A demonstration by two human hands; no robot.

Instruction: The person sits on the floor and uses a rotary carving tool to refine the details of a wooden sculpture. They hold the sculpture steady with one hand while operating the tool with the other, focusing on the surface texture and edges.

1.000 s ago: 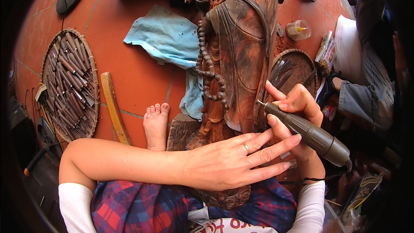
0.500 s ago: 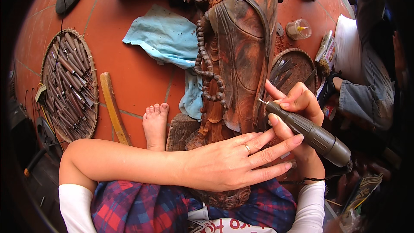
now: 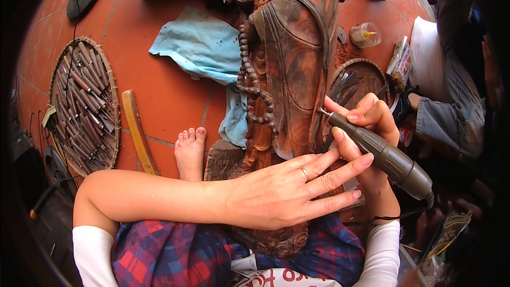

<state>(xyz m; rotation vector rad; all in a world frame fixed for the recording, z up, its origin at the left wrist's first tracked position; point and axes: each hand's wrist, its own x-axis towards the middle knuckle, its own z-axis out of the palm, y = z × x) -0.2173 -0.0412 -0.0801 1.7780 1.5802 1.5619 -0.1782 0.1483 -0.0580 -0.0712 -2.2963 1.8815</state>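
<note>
A dark, pencil-held rotary carving tool point(image 3: 385, 154) is gripped in my right hand point(image 3: 374, 119), its cable trailing from the rear end. Its thin metal bit lies against or just over the lower right edge of a reddish-brown wooden carving point(image 3: 297, 74), which has draped folds and a carved bead string point(image 3: 248, 69). I cannot tell whether the bit touches the wood. My left hand point(image 3: 287, 191), with a ring on one finger, reaches across the carving's lower part. Its fingers are stretched out and apart, the tips close to my right hand and beneath the tool.
A round basket point(image 3: 113, 90) full of wooden-handled chisels stands at the left, beside a wooden mallet-like stick point(image 3: 139, 133). A blue cloth point(image 3: 199, 42) lies left of the carving. At the right are a tray of blades point(image 3: 380, 72), a jar point(image 3: 365, 35) and another person's legs point(image 3: 446, 125).
The tool's bit has moved slightly farther up along the carving's edge, with my right hand tilting a little. My left hand has barely moved.
</note>
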